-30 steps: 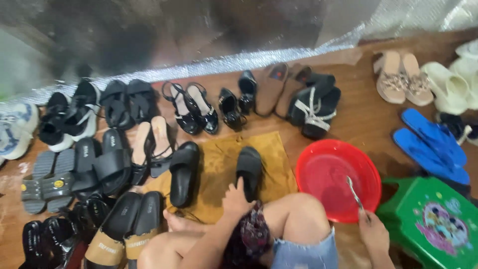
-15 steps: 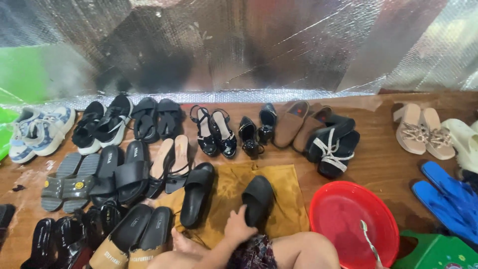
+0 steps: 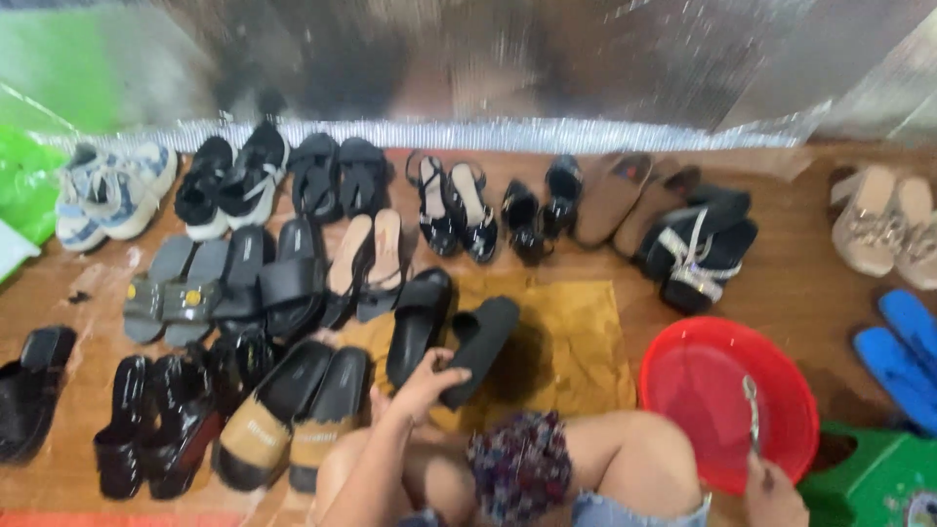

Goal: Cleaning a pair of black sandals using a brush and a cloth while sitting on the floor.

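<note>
My left hand (image 3: 422,379) grips a black slide sandal (image 3: 478,346) by its heel end and tilts it up off the mustard-yellow cloth (image 3: 571,342). Its mate, another black slide sandal (image 3: 418,322), lies flat just to the left on the cloth's edge. At the lower right, my right hand (image 3: 773,491) holds a thin brush handle (image 3: 751,415) that points up over a red plastic basin (image 3: 727,400). My bare knees and a patterned cloth sit between the two hands.
Rows of shoes cover the wooden floor: sneakers (image 3: 112,190), black sandals (image 3: 337,171), heels (image 3: 454,205), tan slippers (image 3: 620,195), beige sandals (image 3: 878,229), blue flip-flops (image 3: 903,351). A green stool (image 3: 874,478) stands at the lower right. A foil-covered wall (image 3: 488,68) runs behind.
The view has shifted left and up. My left hand has lifted the right black slide off the cloth and tipped it on edge. My right hand stays at the basin.
</note>
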